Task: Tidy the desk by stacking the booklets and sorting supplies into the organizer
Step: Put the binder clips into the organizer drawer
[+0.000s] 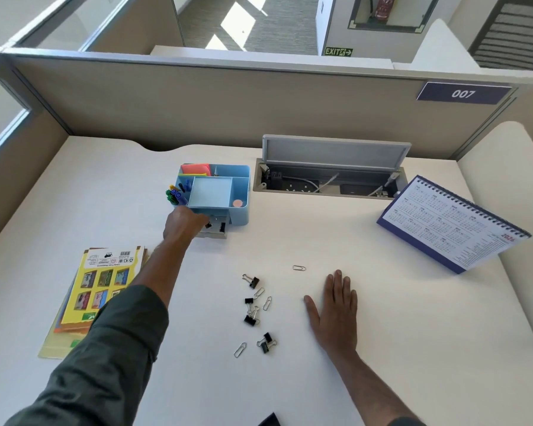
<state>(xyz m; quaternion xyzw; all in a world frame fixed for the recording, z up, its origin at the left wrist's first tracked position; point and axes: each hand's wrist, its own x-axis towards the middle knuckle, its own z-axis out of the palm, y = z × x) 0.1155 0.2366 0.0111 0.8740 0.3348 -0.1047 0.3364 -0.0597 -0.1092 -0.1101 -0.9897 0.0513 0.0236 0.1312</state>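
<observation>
Arm outstretched, left hand (183, 221) at organizer (225, 192) drawer, grip unclear; right hand (336, 309) flat, released.

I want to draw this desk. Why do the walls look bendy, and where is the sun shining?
Head view: the wide-angle lens curves the partition and desk edges. Sunlight makes bright patches on the far floor. The desk is evenly lit, with soft shadows under the left hand and right hand.

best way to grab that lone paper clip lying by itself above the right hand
The paper clip lies flat on the desk, so there is little to pinch from the sides. Probably come straight down with thumb and forefinger across its narrow width, or press and slide it first. The right hand is nearest.
</observation>
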